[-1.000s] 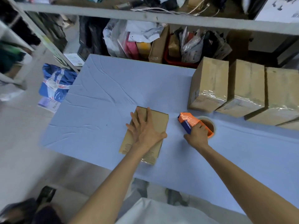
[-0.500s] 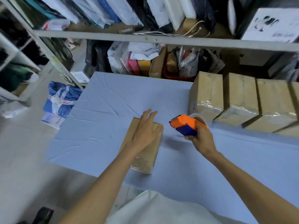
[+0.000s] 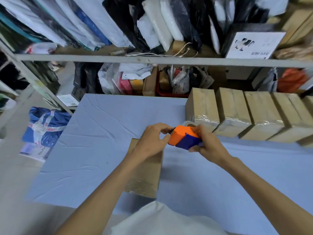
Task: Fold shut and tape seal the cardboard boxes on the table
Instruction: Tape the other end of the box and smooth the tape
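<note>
A closed cardboard box (image 3: 145, 177) lies flat on the blue table (image 3: 94, 150), partly hidden under my left forearm. Above its far end I hold an orange and blue tape dispenser (image 3: 184, 138) in the air. My right hand (image 3: 208, 143) grips its blue body from the right. My left hand (image 3: 154, 139) pinches at the dispenser's front end, where the tape comes out. The tape roll (image 3: 188, 123) peeks out behind the orange part.
A row of several taped cardboard boxes (image 3: 233, 114) stands along the table's back right. Metal shelving (image 3: 152, 59) with bags and parcels rises behind the table. A blue bag (image 3: 45, 126) lies on the floor to the left.
My left hand left the box top and moved right to the dispenser's front. My right hand raised the dispenser off the table and brought it over the box's far end.
</note>
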A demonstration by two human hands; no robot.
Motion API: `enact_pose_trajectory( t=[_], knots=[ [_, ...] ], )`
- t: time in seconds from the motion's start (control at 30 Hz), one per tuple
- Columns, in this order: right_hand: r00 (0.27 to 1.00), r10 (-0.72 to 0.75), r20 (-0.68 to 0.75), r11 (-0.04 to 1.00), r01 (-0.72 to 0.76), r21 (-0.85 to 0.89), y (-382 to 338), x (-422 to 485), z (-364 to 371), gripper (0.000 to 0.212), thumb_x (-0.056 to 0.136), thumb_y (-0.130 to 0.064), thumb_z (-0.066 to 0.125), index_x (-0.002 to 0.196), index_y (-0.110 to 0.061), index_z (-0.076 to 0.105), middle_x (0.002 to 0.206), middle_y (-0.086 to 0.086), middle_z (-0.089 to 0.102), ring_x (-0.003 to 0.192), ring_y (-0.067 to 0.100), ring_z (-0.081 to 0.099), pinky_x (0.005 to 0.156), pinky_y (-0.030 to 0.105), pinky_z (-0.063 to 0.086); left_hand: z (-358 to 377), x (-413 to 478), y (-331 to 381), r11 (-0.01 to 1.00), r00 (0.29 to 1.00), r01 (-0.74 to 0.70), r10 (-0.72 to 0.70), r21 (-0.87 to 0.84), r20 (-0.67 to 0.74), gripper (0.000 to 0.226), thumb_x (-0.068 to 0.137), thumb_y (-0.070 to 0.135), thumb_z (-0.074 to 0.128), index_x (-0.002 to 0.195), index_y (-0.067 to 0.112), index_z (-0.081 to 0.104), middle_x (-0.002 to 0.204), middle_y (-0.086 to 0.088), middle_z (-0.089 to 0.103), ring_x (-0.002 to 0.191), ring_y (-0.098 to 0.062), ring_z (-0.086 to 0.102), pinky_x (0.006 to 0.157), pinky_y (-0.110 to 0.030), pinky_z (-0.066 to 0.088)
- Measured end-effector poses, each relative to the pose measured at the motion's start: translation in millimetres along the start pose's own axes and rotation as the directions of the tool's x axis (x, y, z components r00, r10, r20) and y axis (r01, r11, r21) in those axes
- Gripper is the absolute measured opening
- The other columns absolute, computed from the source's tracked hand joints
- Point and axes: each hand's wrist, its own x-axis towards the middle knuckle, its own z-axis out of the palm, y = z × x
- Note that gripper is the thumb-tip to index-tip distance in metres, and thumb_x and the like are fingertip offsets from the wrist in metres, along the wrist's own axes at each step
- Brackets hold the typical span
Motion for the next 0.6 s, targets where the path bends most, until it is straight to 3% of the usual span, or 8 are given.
enact_pose_trajectory(
  t=[0.07, 0.1, 0.17, 0.23, 0.4, 0.5, 0.6],
  knots=[
    [0.999, -0.026, 0.025, 0.997, 0.024, 0.067, -2, 0, -5, 0.05, 0.075, -0.009, 0.078, 0.11, -0.02, 0.044, 0.1, 0.0, 0.065, 0.084, 0.02, 0.061, 0.065, 0.022, 0.045, -5, 7, -8, 0.968, 0.986, 0.166, -0.157, -0.186, 0.063, 0.019, 0.091, 0.012, 0.057, 0.093, 0.022, 0.073, 0.089, 0.007, 0.068, 0.086, -0.008, 0.059, 0.079, -0.018, 0.046],
    [0.999, -0.047, 0.02, 0.996, 0.045, 0.072, -3, 0, -8, 0.047, 0.075, -0.012, 0.077, 0.111, -0.02, 0.047, 0.099, 0.0, 0.065, 0.083, 0.019, 0.061, 0.066, 0.024, 0.047, -7, 10, -11, 0.927, 0.972, 0.233, -0.21, -0.294, 0.108, 0.02, 0.091, 0.015, 0.057, 0.083, 0.025, 0.072, 0.082, 0.009, 0.066, 0.082, -0.009, 0.058, 0.081, -0.027, 0.048],
    [0.997, -0.071, 0.006, 0.996, 0.071, 0.046, -5, 0, -11, 0.042, 0.075, -0.018, 0.074, 0.11, -0.022, 0.051, 0.095, -0.002, 0.066, 0.081, 0.019, 0.061, 0.067, 0.031, 0.051, -10, 12, -15, 0.855, 0.948, 0.317, -0.269, -0.41, 0.172, 0.015, 0.091, 0.02, 0.059, 0.081, 0.023, 0.07, 0.087, 0.004, 0.065, 0.085, -0.013, 0.06, 0.09, -0.038, 0.05],
    [0.997, -0.081, 0.017, 0.996, 0.081, 0.027, -7, 1, -13, 0.04, 0.077, -0.018, 0.073, 0.11, -0.023, 0.053, 0.094, -0.004, 0.067, 0.081, 0.017, 0.062, 0.069, 0.036, 0.054, -11, 13, -18, 0.847, 0.939, 0.344, -0.308, -0.405, 0.153, 0.012, 0.092, 0.016, 0.06, 0.091, 0.015, 0.071, 0.103, -0.003, 0.065, 0.094, -0.018, 0.066, 0.088, -0.032, 0.053],
    [0.997, -0.043, 0.057, 0.991, 0.036, 0.128, -15, 2, -14, 0.044, 0.073, -0.04, 0.067, 0.11, -0.023, 0.052, 0.102, -0.007, 0.064, 0.091, 0.014, 0.063, 0.07, 0.026, 0.056, -12, 17, -21, 0.793, 0.926, 0.375, -0.298, -0.481, 0.229, 0.019, 0.096, 0.015, 0.057, 0.103, 0.005, 0.072, 0.093, -0.006, 0.073, 0.085, -0.013, 0.071, 0.076, -0.02, 0.055],
    [0.997, -0.081, 0.006, 0.997, 0.081, -0.002, -22, 7, -12, 0.062, 0.064, -0.054, 0.079, 0.11, -0.023, 0.052, 0.099, -0.011, 0.062, 0.086, 0.008, 0.061, 0.065, 0.015, 0.049, -11, 18, -26, 0.786, 0.909, 0.414, -0.335, -0.459, 0.247, 0.02, 0.094, 0.021, 0.063, 0.104, 0.006, 0.072, 0.086, -0.004, 0.071, 0.072, -0.005, 0.067, 0.063, -0.013, 0.05],
    [0.991, -0.132, -0.035, 0.988, 0.129, -0.08, -27, 12, -8, 0.072, 0.057, -0.054, 0.086, 0.112, -0.025, 0.05, 0.098, -0.017, 0.057, 0.081, 0.002, 0.058, 0.063, 0.008, 0.043, -6, 17, -32, 0.781, 0.897, 0.442, -0.385, -0.441, 0.217, 0.019, 0.093, 0.019, 0.062, 0.1, 0.006, 0.074, 0.088, -0.006, 0.072, 0.077, -0.011, 0.067, 0.063, -0.015, 0.051]
  ],
)
